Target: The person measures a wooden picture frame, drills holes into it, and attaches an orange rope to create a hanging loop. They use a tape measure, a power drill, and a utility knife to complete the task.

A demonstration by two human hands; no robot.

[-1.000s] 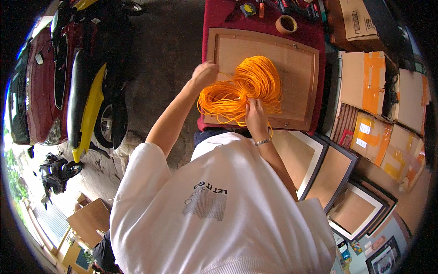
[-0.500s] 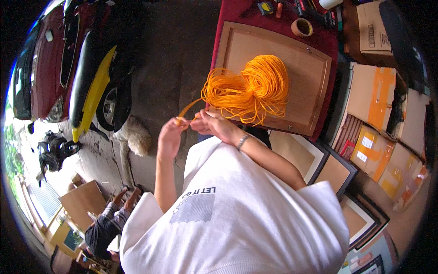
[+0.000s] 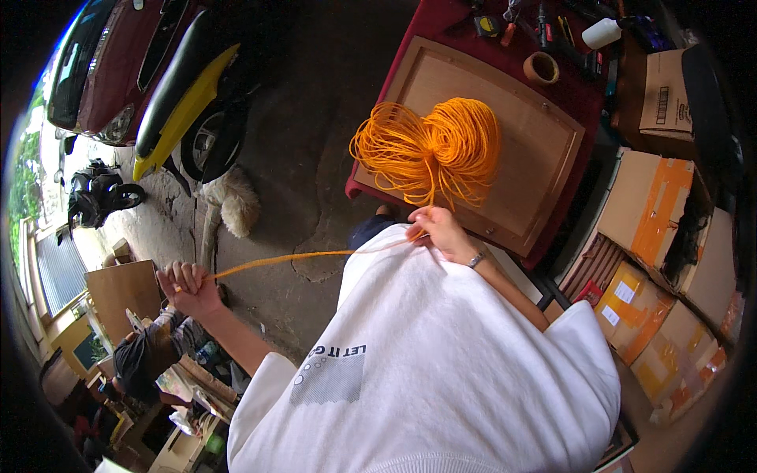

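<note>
Since half a second ago, left hand (image 3: 189, 285) has swung far out from the orange cord bundle (image 3: 430, 150), drawing a single strand (image 3: 292, 258) taut; before, both hands worked close together just below the bundle.

Left hand: clenched in a fist around the strand's far end, arm extended well clear of the bundle, over the concrete floor (image 3: 315, 158).

Right hand (image 3: 441, 232): pinching the same strand just below the bundle, close to the person's chest. A bracelet (image 3: 475, 258) sits on that wrist.

Cord bundle: lies in loose coils on a wooden framed panel (image 3: 544, 158), which rests on the red-covered table (image 3: 441, 24). One strand drops from the bundle to the right hand.

Beyond the bundle, at the table's far edge: a roll of tape (image 3: 541, 68), hand tools (image 3: 544, 20) and a white container (image 3: 602, 33).

Right of the bundle: cardboard boxes (image 3: 654, 205) with orange tape.

Far left of the bundle: a red car (image 3: 102, 71) and a yellow-and-black vehicle (image 3: 185, 102).
</note>
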